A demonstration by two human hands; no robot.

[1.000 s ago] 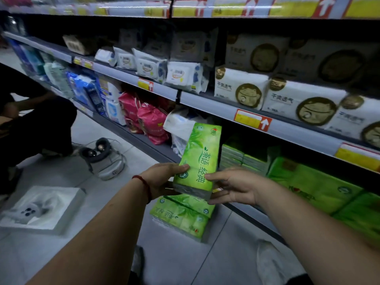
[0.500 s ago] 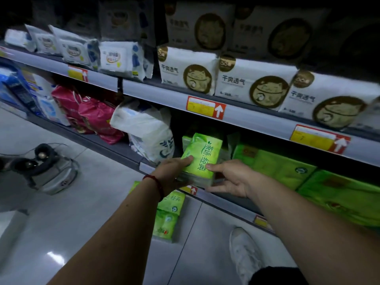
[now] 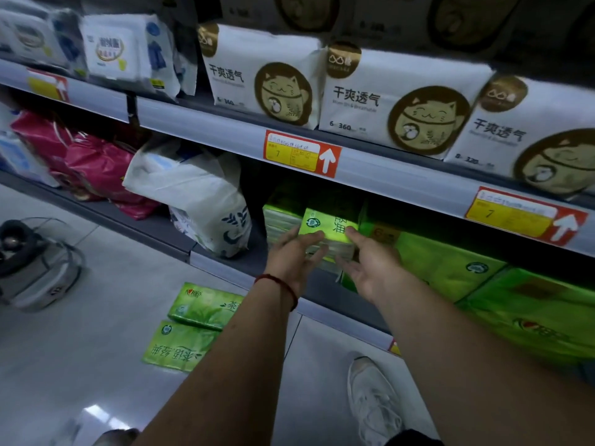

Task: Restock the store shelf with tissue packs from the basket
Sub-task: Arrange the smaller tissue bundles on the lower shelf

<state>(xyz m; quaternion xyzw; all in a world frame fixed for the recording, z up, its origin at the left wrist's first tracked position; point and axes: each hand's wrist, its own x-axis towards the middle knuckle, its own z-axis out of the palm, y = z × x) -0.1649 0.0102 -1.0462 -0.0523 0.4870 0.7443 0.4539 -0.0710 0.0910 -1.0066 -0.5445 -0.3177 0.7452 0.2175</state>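
The grey metal lower shelf (image 3: 222, 267) holds stacked green packs, and the green plastic-wrapped tissue pack (image 3: 325, 225) sits among them near the front. The left hand (image 3: 294, 255) and right hand (image 3: 370, 268) press it with straight, flat fingers, clasping nothing. Two spare green packs (image 3: 199, 307) lie on the floor.

floor (image 3: 48, 365): pale glossy tiles — light glare (image 3: 96, 413) low | shelving (image 3: 209, 132): grey metal tiers — dim

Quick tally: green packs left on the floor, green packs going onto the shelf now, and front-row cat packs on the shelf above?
Floor packs: 2
Pack being shelved: 1
Cat packs: 3
Total: 6
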